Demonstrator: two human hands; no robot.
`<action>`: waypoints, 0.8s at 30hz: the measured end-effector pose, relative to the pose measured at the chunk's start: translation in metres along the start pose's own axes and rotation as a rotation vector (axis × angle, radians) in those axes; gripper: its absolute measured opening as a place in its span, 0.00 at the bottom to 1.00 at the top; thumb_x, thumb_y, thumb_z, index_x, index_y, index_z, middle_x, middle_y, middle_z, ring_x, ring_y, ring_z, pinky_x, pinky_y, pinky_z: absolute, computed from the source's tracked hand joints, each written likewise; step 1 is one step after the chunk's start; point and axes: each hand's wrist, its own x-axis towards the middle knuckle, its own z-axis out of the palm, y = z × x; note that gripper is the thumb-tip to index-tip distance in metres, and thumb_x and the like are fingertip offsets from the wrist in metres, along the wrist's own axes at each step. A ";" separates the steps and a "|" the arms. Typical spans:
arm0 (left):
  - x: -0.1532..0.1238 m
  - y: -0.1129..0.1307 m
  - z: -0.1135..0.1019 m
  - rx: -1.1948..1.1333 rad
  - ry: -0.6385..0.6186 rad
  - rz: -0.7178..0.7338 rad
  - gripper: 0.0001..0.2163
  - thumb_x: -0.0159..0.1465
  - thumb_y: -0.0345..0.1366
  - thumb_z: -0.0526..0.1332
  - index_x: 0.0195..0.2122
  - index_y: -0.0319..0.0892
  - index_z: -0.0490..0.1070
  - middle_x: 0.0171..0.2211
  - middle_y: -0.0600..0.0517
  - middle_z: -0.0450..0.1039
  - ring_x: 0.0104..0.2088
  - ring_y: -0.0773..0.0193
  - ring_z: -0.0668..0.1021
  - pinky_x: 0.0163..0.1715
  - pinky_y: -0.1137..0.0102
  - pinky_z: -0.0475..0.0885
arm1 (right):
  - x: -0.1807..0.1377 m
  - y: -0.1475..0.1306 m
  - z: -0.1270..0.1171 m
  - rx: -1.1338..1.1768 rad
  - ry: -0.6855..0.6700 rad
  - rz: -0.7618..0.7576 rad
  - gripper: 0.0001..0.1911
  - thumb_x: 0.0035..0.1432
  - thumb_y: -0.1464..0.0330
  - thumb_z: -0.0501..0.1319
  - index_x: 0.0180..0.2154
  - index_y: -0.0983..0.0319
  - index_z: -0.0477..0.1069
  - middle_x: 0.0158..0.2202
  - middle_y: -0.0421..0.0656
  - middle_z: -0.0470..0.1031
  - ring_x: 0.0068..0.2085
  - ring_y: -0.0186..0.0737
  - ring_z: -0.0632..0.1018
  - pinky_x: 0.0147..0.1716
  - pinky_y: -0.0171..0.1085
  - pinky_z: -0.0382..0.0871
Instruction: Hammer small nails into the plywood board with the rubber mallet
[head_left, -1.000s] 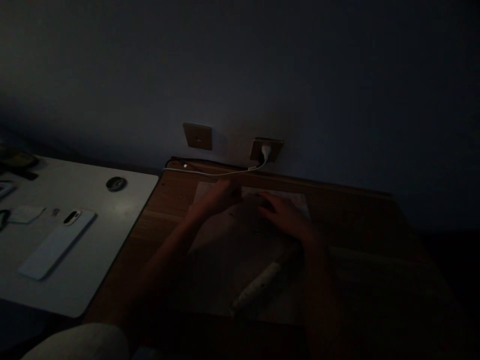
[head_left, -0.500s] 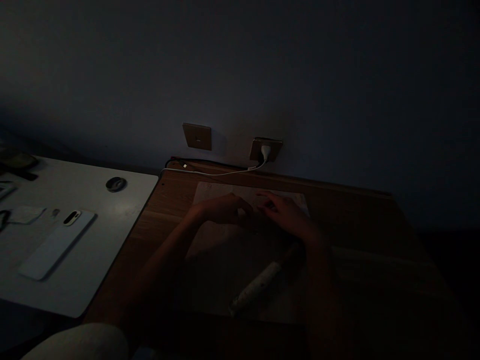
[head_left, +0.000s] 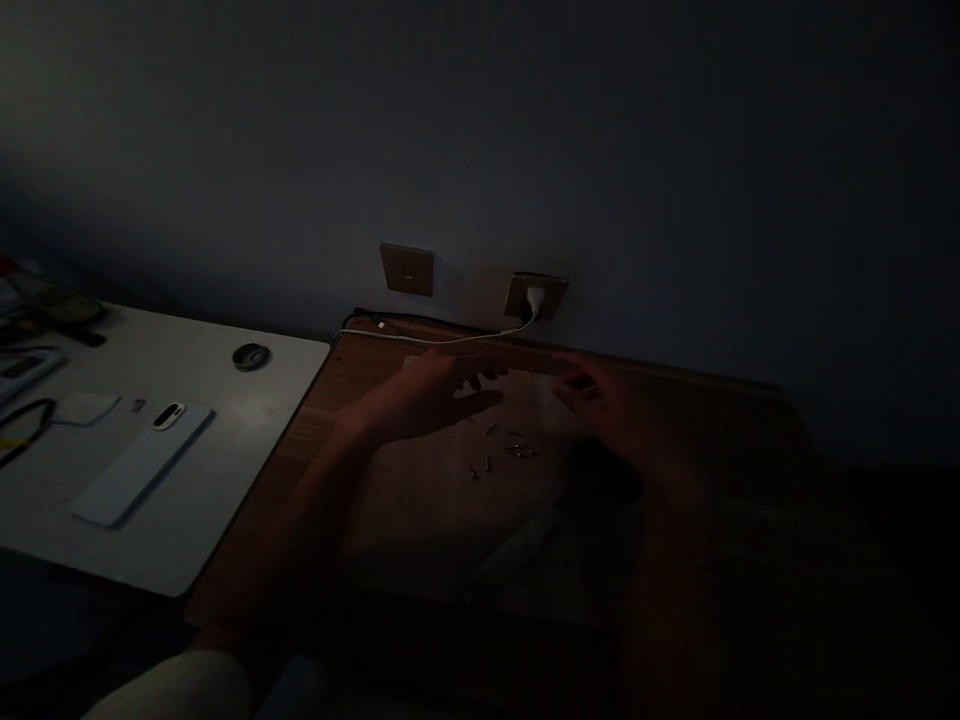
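Several small metal screws (head_left: 517, 450) lie scattered on a pale sheet (head_left: 420, 490) on the wooden table. Just beyond and to the left of them, my left hand (head_left: 450, 388) is open, fingers apart, with nothing visible in it. On the other side my right hand (head_left: 596, 400) is also open, its fingers loosely bent and apart. Nearer to me on the sheet lies a long, pale, rod-like object (head_left: 514, 550), very dim; its kind cannot be made out. Deep shadow covers the area under my right wrist.
A white table (head_left: 247, 430) adjoins on the left, bearing a phone (head_left: 142, 465), a roll of tape (head_left: 250, 356) and a folded paper (head_left: 86, 408). Along the wall, a white cable (head_left: 465, 340) runs to a plug (head_left: 535, 298) in a socket. The wooden table (head_left: 750, 470) extends rightward.
My hands were close together over the sheet and have moved apart, left hand leftward, right hand rightward. The screws between them now show. The view has shifted slightly.
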 end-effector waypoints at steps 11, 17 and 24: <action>-0.137 -0.040 0.049 0.332 0.118 -0.373 0.16 0.72 0.38 0.61 0.59 0.41 0.72 0.59 0.39 0.75 0.59 0.45 0.76 0.59 0.49 0.71 | -0.044 0.012 -0.047 -0.109 0.316 0.068 0.23 0.55 0.53 0.62 0.50 0.57 0.75 0.45 0.52 0.81 0.44 0.54 0.82 0.45 0.53 0.76; -0.174 -0.037 0.074 0.108 0.220 -0.542 0.18 0.73 0.45 0.57 0.59 0.43 0.73 0.53 0.42 0.79 0.53 0.48 0.79 0.54 0.54 0.74 | -0.122 0.106 -0.001 -0.090 0.381 0.310 0.29 0.52 0.47 0.58 0.49 0.57 0.72 0.55 0.57 0.78 0.54 0.64 0.79 0.54 0.63 0.72; -0.174 -0.027 0.081 -0.142 0.308 -0.611 0.23 0.67 0.50 0.60 0.58 0.42 0.74 0.48 0.43 0.79 0.47 0.50 0.81 0.48 0.58 0.77 | -0.176 0.117 0.044 -0.039 0.485 0.426 0.36 0.53 0.43 0.59 0.54 0.60 0.74 0.54 0.57 0.80 0.55 0.61 0.79 0.54 0.57 0.73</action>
